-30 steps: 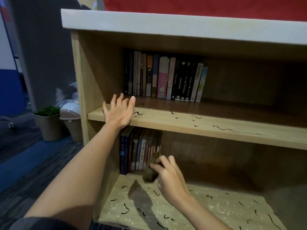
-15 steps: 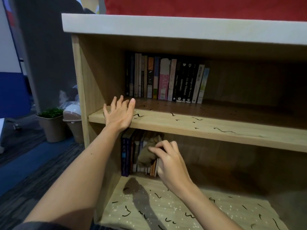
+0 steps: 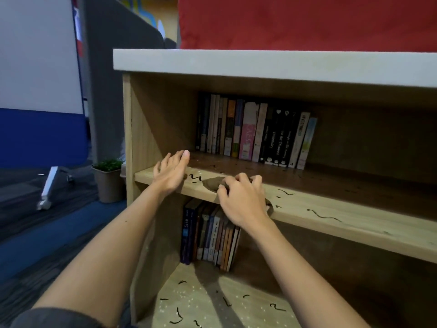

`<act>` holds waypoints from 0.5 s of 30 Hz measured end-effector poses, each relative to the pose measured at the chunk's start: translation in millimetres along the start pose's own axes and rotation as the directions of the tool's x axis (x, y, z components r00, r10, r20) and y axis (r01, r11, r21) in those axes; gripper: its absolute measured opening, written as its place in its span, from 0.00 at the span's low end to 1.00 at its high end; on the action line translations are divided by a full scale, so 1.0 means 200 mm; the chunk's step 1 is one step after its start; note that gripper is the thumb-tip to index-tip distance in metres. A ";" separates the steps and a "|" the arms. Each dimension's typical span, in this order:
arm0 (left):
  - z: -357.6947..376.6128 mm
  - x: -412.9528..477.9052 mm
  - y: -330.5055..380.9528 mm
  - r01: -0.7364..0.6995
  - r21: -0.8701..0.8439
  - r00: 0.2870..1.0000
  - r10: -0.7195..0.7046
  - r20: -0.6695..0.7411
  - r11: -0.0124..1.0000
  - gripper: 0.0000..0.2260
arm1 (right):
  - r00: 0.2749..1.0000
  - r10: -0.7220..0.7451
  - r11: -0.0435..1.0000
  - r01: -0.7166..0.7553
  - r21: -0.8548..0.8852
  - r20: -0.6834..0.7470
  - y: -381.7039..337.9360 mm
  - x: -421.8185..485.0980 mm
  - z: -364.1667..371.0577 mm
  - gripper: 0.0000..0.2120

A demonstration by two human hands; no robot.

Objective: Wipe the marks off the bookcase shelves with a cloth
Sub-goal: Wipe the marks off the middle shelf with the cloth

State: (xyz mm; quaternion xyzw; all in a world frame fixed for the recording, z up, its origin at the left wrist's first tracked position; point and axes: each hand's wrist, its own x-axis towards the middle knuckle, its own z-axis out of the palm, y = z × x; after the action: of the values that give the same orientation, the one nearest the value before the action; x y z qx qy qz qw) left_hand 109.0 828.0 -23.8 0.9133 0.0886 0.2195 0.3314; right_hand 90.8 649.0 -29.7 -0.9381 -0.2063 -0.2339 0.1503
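The left hand (image 3: 170, 172) is kept flat, fingers straight, on the middle shelf (image 3: 331, 217). The cloth (image 3: 214, 183), gripped in the right hand (image 3: 241, 200), has been raised from the bottom shelf (image 3: 201, 301) onto this one, so its marks (image 3: 324, 216) are judged next to be wiped.

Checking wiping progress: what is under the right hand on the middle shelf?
A brown cloth, bunched under the right hand on the middle shelf. The shelf surface beneath them is hidden.

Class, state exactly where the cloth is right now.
In the head view, the brown cloth lies on the middle shelf near its left end, gripped under the right hand, just right of the left hand.
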 end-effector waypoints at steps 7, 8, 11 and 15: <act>-0.05 -0.05 0.02 0.116 -0.342 0.993 -0.118 0.015 0.933 0.26 | 0.990 -0.132 0.991 0.131 -0.035 -0.040 0.01 0.04 0.01 0.17; -0.06 -0.05 0.01 0.119 -0.363 0.993 -0.120 0.020 0.924 0.25 | 0.988 -0.143 0.990 0.142 -0.027 -0.056 0.01 0.04 0.01 0.17; -0.10 -0.03 -0.04 0.033 -0.258 0.998 -0.048 -0.050 0.965 0.23 | 0.984 -0.152 0.988 0.153 -0.002 -0.088 0.02 0.04 0.03 0.15; -0.18 0.05 -0.14 -0.235 0.012 0.947 0.232 -0.220 0.972 0.18 | 0.993 -0.068 0.996 0.073 0.055 -0.099 0.01 0.09 0.05 0.15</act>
State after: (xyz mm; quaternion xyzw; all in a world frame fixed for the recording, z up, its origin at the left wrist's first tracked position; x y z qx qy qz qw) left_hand 100.2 872.8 -13.7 0.8849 0.0142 0.3576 0.2980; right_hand 109.9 655.9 -29.4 -0.9129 -0.2386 -0.2783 0.1795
